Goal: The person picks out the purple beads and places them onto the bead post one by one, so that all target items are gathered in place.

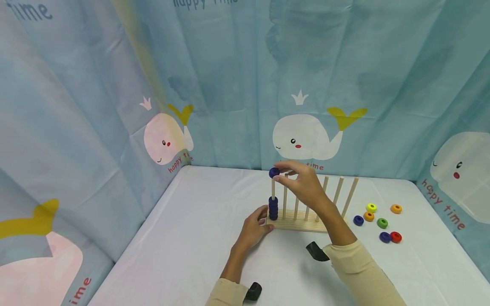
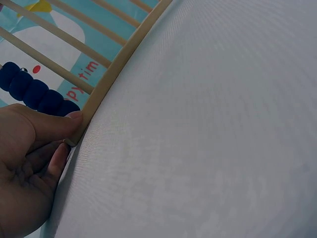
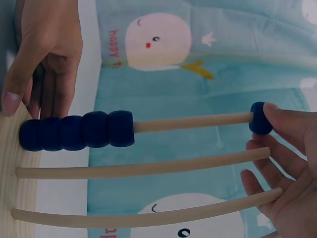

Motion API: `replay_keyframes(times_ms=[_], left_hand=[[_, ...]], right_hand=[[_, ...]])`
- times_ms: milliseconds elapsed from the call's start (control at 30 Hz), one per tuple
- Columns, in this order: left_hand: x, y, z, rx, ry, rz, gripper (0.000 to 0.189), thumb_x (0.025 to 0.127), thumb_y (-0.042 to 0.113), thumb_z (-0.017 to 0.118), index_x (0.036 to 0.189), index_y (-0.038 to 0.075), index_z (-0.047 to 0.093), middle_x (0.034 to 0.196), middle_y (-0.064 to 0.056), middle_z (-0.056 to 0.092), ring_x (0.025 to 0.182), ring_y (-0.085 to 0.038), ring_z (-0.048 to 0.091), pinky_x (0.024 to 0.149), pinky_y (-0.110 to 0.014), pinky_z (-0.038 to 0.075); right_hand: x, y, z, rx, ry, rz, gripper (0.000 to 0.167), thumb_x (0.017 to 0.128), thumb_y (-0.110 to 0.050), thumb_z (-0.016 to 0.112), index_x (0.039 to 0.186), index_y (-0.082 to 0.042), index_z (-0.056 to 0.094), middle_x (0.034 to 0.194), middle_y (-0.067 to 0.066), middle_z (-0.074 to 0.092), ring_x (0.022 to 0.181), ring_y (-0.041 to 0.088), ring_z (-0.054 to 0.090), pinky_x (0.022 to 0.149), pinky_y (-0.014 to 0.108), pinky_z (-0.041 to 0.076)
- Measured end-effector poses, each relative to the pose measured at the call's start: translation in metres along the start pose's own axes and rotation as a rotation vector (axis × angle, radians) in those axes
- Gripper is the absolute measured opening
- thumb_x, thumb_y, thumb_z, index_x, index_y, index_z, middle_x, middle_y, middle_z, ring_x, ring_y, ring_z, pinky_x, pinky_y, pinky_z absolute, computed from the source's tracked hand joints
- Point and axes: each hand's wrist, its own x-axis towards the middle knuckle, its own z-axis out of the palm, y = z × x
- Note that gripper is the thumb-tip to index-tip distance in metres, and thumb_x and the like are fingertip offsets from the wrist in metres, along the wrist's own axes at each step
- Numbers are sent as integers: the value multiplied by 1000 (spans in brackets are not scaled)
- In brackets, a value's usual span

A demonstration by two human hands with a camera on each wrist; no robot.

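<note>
Head view: the tabletop (image 1: pixel 199 246) bears a wooden peg rack (image 1: pixel 300 224), grasped by the left hand (image 1: pixel 252 229); the right hand (image 1: pixel 304 184) is at the leftmost peg (image 1: pixel 273 189), five navy beads (image 1: pixel 273 208) threaded, pinching a sixth bead (image 1: pixel 273 172) at its tip; seven loose beads (image 1: pixel 383 225) remain.

I'm looking at a booth-like nook — blue curtains (image 1: pixel 226 68) with cartoon whales (image 1: pixel 302 134) and "happy time" lettering (image 1: pixel 442 205) line three sides of a white-covered table (image 1: pixel 168 246) — whether in a home or a studio, I can't tell.
</note>
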Motion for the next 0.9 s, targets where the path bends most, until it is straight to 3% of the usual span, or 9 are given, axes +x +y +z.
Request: replay_keyframes(times_ms=[200, 400, 600, 800, 900], left_hand=[[0, 0, 0, -7, 3, 12, 71, 94, 8, 80, 158, 9, 50, 147, -16, 62, 136, -32, 62, 115, -39, 54], [-1, -2, 0, -18, 1, 32, 71, 92, 6, 80, 156, 7, 50, 147, -19, 62, 135, -34, 62, 115, -41, 54], [-1, -1, 1, -9, -1, 9, 72, 94, 8, 80, 158, 10, 49, 147, -16, 62, 135, -32, 62, 114, -38, 54], [0, -1, 1, -10, 4, 9, 72, 92, 5, 81, 157, 9, 50, 146, -16, 63, 135, -32, 62, 114, -37, 55], [0, -1, 1, -14, 6, 9, 72, 92, 5, 81, 157, 9, 51, 146, -17, 63, 135, -33, 62, 114, -38, 55]], right_hand=[[1, -1, 0, -3, -7, 4, 36, 93, -14, 83, 128, -7, 74, 120, 6, 78, 110, 24, 73, 95, 56, 62], [0, 0, 0, -8, -4, -5, 36, 94, -14, 82, 129, -8, 74, 121, 7, 78, 111, 25, 73, 96, 51, 63], [-4, -2, -4, -33, 22, -10, 35, 95, -15, 81, 129, -10, 74, 121, 7, 78, 111, 24, 72, 96, 50, 62], [-10, -5, -13, -22, 71, -18, 34, 94, -15, 82, 127, -13, 76, 120, 5, 79, 109, 21, 72, 88, 40, 59], [-13, -7, -19, 0, 89, -29, 33, 95, -14, 82, 127, -11, 76, 122, 4, 78, 109, 20, 72, 91, 32, 60]])
